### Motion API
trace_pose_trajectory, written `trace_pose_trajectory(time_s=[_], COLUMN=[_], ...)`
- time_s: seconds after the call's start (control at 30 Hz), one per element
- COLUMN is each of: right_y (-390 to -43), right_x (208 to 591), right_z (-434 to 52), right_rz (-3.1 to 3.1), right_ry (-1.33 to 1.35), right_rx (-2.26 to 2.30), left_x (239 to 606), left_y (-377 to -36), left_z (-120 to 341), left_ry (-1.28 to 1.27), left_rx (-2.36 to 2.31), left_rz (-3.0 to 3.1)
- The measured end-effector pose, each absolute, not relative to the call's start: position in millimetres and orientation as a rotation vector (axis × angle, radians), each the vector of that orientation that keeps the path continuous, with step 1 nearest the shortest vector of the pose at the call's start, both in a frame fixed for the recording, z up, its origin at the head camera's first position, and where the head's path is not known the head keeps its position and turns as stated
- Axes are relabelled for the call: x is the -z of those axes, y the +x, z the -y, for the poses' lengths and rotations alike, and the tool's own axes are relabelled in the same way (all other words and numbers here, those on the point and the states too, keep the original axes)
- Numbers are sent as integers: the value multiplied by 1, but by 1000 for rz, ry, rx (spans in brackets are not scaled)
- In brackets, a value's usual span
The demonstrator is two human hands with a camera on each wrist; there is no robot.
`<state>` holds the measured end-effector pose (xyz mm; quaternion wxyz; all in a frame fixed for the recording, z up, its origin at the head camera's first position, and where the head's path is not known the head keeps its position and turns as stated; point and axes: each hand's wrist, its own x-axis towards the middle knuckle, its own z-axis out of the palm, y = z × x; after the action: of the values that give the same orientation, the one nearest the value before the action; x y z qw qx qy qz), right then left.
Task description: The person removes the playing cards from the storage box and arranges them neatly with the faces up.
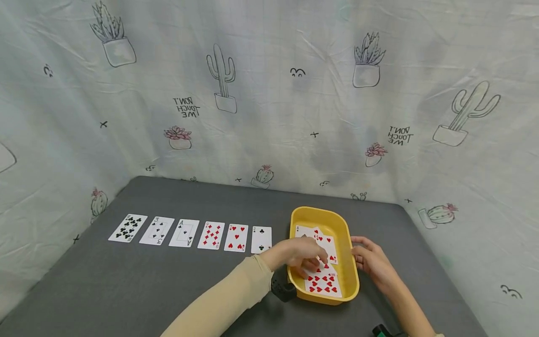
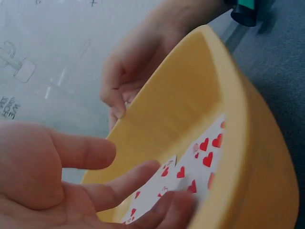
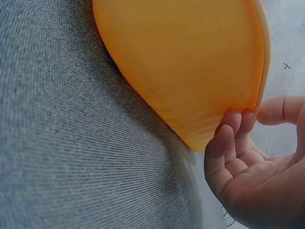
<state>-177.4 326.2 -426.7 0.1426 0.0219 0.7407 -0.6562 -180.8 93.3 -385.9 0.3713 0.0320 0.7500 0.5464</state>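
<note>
A yellow plastic tray (image 1: pixel 346 267) holds several face-up playing cards (image 1: pixel 323 286), mostly hearts, overlapping one another. My left hand (image 1: pixel 306 253) reaches in over these cards from the left side. In the left wrist view, the thumb and loosely bent fingers (image 2: pixel 136 183) stand apart, with no card seen between them; whether a fingertip touches a card I cannot tell. My right hand (image 1: pixel 375 263) pinches the tray's right rim between thumb and fingers, as the right wrist view shows at the yellow wall (image 3: pixel 190 62). The left hand covers part of the cards.
Left of the tray, several face-up cards lie in a spaced row, from a clubs card (image 1: pixel 128 228) to a two of clubs (image 1: pixel 261 238) near my left wrist. The dark grey table (image 1: pixel 168 285) meets a pale printed curtain (image 1: pixel 269 93) behind and at the sides.
</note>
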Motion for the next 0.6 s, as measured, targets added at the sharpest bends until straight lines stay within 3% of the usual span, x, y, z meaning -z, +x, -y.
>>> trace_pose_trajectory(time_s=[0.23,0.6], right_y=[-179,-175], right_x=[427,427], right_z=[-325,-325], right_rz=[-2143,-2147], right_ry=[97,46], right_rx=[1889,1892], left_x=[381,387], left_y=[-171,-171], left_z=[-98,-97], left_ry=[262,186], left_rx=[-1209,-1254], left_rz=[-2206,-2087])
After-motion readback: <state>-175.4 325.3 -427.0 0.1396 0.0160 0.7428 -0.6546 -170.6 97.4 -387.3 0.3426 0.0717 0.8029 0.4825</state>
